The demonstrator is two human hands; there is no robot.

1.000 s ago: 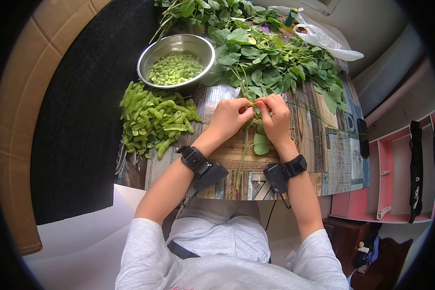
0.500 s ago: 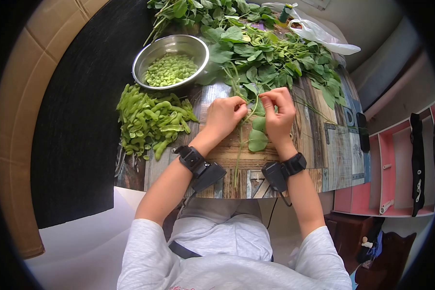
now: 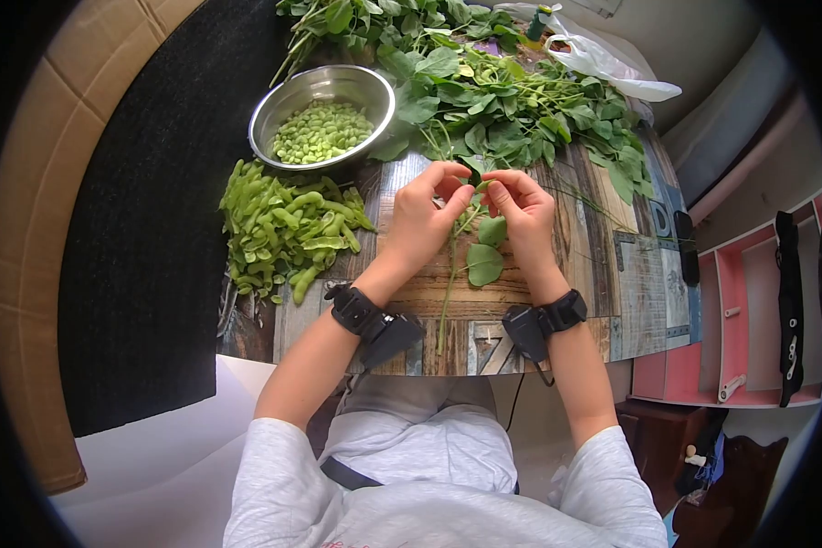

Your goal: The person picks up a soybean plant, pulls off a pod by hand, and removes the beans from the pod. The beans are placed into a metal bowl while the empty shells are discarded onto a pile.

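My left hand [image 3: 420,217] and my right hand [image 3: 526,217] meet over the near part of the table, fingertips almost together. A leafy soybean stalk [image 3: 451,274] hangs down between them toward the table edge, with round green leaves [image 3: 485,265] beside it. The fingers of my left hand curl around the upper stalk, partly hiding it. Thumb and forefinger of my right hand pinch a small green pod [image 3: 486,190]. To the left lies a pile of green soybean pods [image 3: 288,228]. Behind it stands a steel bowl [image 3: 382,128] holding shelled green beans [image 3: 324,132].
A heap of leafy soybean plants [image 3: 511,110] spreads across the back of the wood-patterned table [image 3: 575,237]. At the far right are a white plastic bag [image 3: 612,73] and a black object [image 3: 686,248] by the table edge. A pink shelf [image 3: 731,310] stands to the right.
Both hands have shifted slightly, their fingertips coming closer together. The right fingers now pinch a pod instead of a thin stem, and the stalk and leaves have moved a little.
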